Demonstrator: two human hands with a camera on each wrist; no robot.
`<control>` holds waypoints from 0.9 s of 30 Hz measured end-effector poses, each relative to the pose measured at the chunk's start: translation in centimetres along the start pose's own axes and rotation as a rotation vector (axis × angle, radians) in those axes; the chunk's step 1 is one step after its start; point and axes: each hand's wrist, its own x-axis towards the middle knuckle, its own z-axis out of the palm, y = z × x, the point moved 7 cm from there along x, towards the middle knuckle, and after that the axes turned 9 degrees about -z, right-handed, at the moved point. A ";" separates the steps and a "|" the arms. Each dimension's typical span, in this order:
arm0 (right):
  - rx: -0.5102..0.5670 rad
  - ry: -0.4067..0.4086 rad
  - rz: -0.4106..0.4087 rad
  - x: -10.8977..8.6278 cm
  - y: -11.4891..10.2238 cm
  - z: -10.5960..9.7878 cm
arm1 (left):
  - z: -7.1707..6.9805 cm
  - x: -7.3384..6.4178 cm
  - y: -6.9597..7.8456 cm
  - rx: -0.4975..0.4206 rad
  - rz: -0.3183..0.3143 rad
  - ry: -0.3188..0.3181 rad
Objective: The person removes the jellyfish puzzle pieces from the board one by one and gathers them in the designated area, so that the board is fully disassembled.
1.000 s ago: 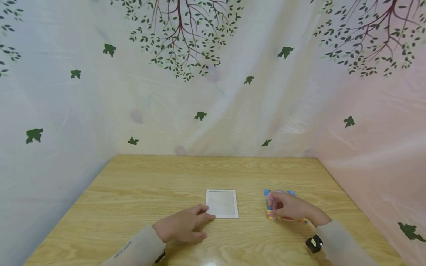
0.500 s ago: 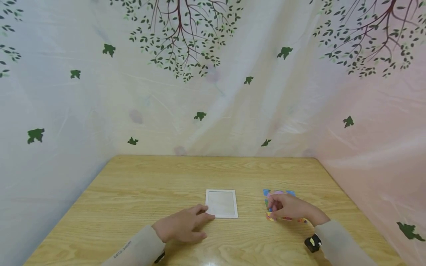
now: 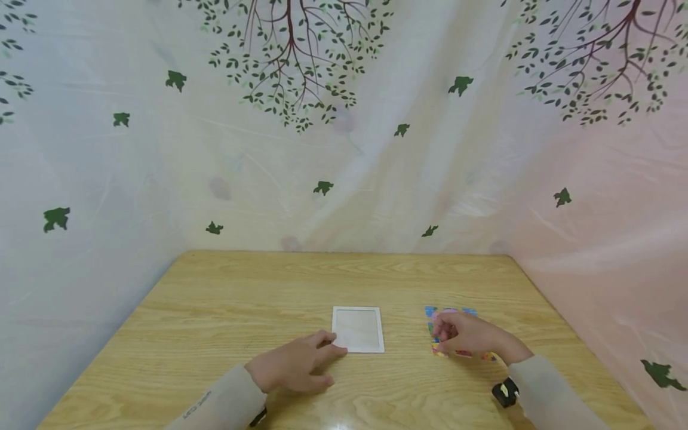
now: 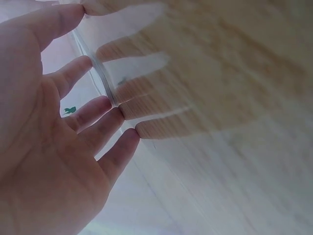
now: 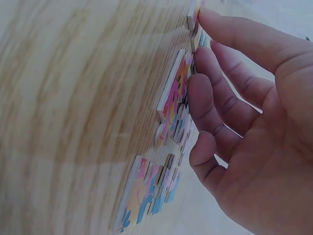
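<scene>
A flat white square frame [image 3: 382,331] lies near the table's middle. My left hand [image 3: 292,362] reaches in from its left, fingertips at the frame's near-left corner; in the left wrist view the fingers [image 4: 101,128] are spread and nearly straight, tips on the surface. On the right, my right hand [image 3: 473,335] hovers over colourful jigsaw puzzle pieces [image 3: 470,312] and hides many of them. In the right wrist view the thumb touches a puzzle piece [image 5: 192,15] at the top, while the other fingers bend loosely, a gap between them and the thumb.
The wooden table [image 3: 242,286] carries everything, with a pale curtain [image 3: 258,179] printed with leaves and branches hanging behind and at both sides. More puzzle pieces [image 5: 142,196] lie flat below the right hand, slightly apart from one another.
The orange and yellow puzzle piece under my right thumb has slid slightly to the right. My left hand and the white frame stay put.
</scene>
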 end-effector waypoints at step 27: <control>-0.434 0.322 0.100 -1.7 -0.4 -3.3 | -3.2 1.6 -2.2 0.021 0.043 0.179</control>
